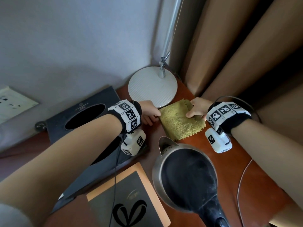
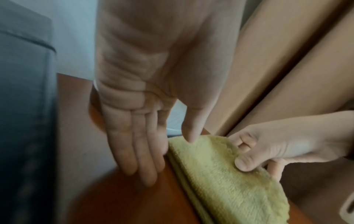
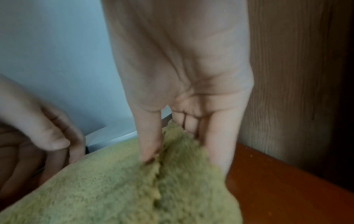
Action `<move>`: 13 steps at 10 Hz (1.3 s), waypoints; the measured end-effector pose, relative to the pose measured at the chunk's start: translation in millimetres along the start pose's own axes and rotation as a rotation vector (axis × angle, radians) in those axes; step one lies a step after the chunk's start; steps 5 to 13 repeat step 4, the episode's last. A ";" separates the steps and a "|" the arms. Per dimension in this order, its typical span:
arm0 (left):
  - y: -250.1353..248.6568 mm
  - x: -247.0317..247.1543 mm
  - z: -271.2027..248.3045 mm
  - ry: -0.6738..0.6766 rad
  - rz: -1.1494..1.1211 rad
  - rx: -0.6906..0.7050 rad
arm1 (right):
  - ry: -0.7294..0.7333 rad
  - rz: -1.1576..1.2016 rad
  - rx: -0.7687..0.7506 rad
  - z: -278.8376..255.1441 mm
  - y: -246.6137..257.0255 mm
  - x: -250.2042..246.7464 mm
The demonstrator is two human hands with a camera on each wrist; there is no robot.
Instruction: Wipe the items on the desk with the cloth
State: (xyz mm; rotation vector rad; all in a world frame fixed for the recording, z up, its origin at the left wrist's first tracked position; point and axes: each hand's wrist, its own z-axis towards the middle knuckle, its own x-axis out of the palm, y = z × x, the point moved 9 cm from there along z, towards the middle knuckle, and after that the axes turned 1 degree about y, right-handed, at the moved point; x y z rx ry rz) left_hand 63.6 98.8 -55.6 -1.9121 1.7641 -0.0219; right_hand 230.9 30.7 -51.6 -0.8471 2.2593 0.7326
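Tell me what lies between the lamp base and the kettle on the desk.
The folded green cloth lies between the lamp base and the kettle, with both hands on it: left hand, right hand. The head view shows this.

The folded green cloth is pinched at its left edge by the left hand, beside straight fingers on the worktop.
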 end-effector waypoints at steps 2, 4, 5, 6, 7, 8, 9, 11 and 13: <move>-9.6 -28.2 -19.3 -0.119 0.027 0.053 | -0.125 -0.082 -0.049 -14.2 10.1 -30.1; -32.5 -56.9 -71.7 -0.270 0.041 0.181 | -0.160 0.061 -0.208 -48.1 47.2 -65.4; -32.5 -56.9 -71.7 -0.270 0.041 0.181 | -0.160 0.061 -0.208 -48.1 47.2 -65.4; -32.5 -56.9 -71.7 -0.270 0.041 0.181 | -0.160 0.061 -0.208 -48.1 47.2 -65.4; -32.5 -56.9 -71.7 -0.270 0.041 0.181 | -0.160 0.061 -0.208 -48.1 47.2 -65.4; -32.5 -56.9 -71.7 -0.270 0.041 0.181 | -0.160 0.061 -0.208 -48.1 47.2 -65.4; -32.5 -56.9 -71.7 -0.270 0.041 0.181 | -0.160 0.061 -0.208 -48.1 47.2 -65.4; -32.5 -56.9 -71.7 -0.270 0.041 0.181 | -0.160 0.061 -0.208 -48.1 47.2 -65.4; -32.5 -56.9 -71.7 -0.270 0.041 0.181 | -0.160 0.061 -0.208 -48.1 47.2 -65.4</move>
